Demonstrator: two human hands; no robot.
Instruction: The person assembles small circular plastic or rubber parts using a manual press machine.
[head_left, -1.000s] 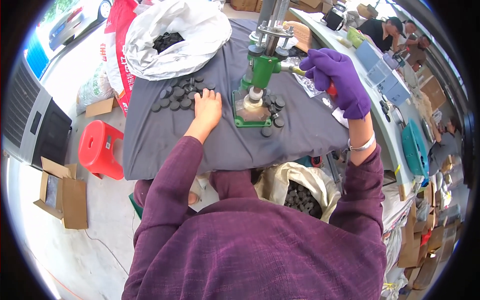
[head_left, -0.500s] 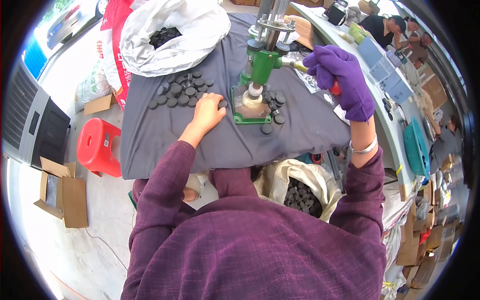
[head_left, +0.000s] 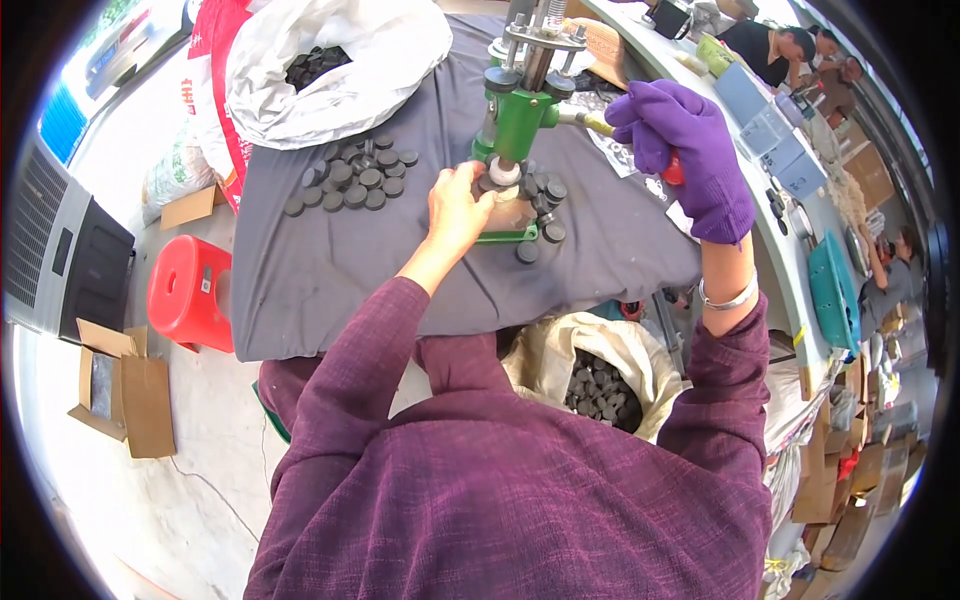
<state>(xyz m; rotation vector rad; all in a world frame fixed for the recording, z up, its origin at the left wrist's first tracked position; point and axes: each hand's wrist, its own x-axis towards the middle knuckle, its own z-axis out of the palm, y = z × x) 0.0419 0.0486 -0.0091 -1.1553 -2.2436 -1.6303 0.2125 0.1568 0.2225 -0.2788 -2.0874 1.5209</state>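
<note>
left hand (head_left: 456, 213) moved right, pinching black disc (head_left: 487, 184); purple-gloved right hand (head_left: 688, 158) grips metal lever (head_left: 571, 117). early pull: white ram (head_left: 505, 172) beside pinch could nip.

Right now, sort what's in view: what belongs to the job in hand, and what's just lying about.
Job in hand:
green press, lever in gloved right hand, left hand at its base
loose black discs
white sack and cream sack of dark pieces, probably

Apparently lying about:
red stool
open cardboard box
teal basket
</note>
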